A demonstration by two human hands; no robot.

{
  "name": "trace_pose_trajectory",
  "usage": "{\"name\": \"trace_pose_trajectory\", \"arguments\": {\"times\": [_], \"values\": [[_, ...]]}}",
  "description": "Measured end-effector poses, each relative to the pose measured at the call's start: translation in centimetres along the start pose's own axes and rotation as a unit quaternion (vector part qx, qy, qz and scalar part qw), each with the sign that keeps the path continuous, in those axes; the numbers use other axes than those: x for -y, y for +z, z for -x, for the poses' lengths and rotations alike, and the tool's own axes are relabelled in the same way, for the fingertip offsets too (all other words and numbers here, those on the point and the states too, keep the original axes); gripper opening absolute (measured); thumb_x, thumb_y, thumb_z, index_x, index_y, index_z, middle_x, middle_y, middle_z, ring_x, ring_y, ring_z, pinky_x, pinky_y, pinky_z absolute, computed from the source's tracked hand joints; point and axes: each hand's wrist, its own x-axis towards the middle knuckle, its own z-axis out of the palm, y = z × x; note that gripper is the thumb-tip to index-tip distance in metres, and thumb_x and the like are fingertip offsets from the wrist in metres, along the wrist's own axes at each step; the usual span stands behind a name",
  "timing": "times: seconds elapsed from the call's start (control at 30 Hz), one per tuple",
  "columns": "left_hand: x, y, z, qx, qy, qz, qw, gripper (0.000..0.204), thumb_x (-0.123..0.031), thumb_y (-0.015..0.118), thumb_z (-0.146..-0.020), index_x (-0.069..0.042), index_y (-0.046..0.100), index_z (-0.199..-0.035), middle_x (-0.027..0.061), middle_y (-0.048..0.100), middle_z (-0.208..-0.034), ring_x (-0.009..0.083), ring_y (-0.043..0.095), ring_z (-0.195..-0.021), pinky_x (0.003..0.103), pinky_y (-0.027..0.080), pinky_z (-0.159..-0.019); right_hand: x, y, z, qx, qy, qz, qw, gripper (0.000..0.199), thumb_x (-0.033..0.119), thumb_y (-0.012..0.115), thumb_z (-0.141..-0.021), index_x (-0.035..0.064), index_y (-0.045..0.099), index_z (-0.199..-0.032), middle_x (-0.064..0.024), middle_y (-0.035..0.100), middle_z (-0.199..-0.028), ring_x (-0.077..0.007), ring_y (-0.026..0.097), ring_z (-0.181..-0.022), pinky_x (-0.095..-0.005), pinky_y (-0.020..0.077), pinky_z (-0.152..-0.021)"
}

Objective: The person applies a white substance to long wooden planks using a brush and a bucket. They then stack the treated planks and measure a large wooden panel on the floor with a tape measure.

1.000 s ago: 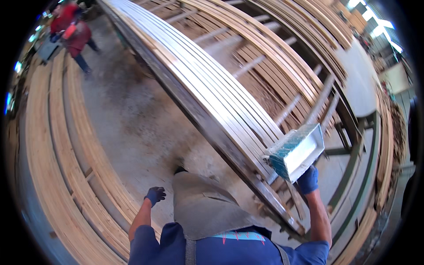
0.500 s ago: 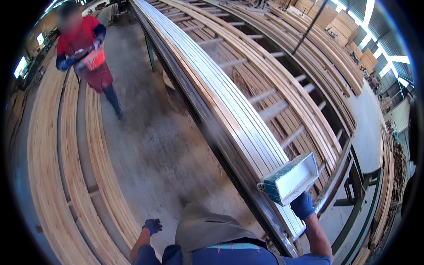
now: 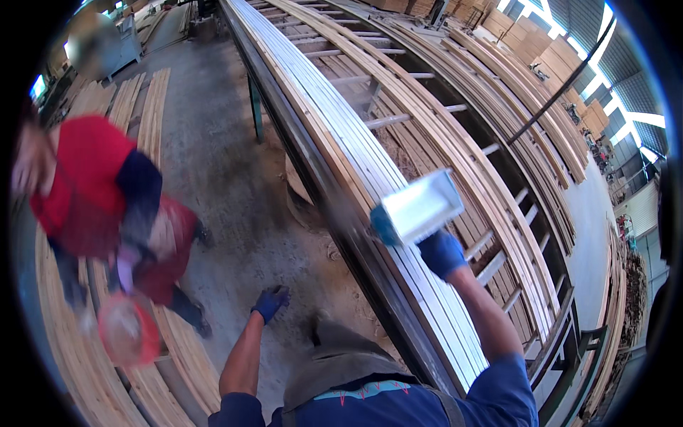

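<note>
My right hand [image 3: 442, 254], in a blue glove, grips an open rectangular white-and-teal box [image 3: 424, 207] at its near right side. The box is coated white inside and sits over the row of wood strips with white upper faces [image 3: 341, 117]. A plain wooden strip [image 3: 324, 124] runs along the left edge of that row. Away from the strips, my left hand [image 3: 271, 304], also blue-gloved, hangs over the floor with its fingers apart and holds nothing.
A co-worker in a red shirt [image 3: 96, 164] and apron stands close on my left with a red bucket [image 3: 129, 329]. Long boards [image 3: 60, 320] lie on the floor beyond. A dark metal rail [image 3: 331, 213] edges the strips; more timber [image 3: 427, 107] rests on a rack to the right.
My right hand has moved the box forward and left along the strips. My left hand has moved forward and right. The co-worker has come much nearer with the bucket.
</note>
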Motion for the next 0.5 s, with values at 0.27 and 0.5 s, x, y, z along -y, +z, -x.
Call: {"name": "trace_pose_trajectory", "arguments": {"times": [0.27,0.5], "values": [[-3.5,-14.9,-15.2,0.012,-0.084,0.266,0.96,0.022,-0.017,0.055,-0.098,0.002,0.064,-0.105,0.0157,0.07,-0.093,0.0263,0.069,-0.082,0.036,0.056,-0.071,14.0,3.5,-36.7,0.003,-0.021,0.009,1.0,0.024,0.023,0.053,-0.093,0.0033,0.065,-0.101,-0.0269,0.069,-0.088,-0.0422,0.068,-0.086,-0.0491,0.0544,-0.079],[-11.2,-30.2,-30.2,-0.011,-0.115,0.423,0.899,0.029,-0.022,0.051,-0.1,0.0,0.059,-0.116,0.0149,0.069,-0.097,0.028,0.068,-0.078,0.04,0.056,-0.067,24.0,7.9,-58.6,-0.061,-0.059,-0.017,0.996,0.03,0.026,0.051,-0.094,0.0038,0.066,-0.107,-0.0267,0.068,-0.102,-0.0435,0.065,-0.098,-0.0503,0.0525,-0.081]]}}
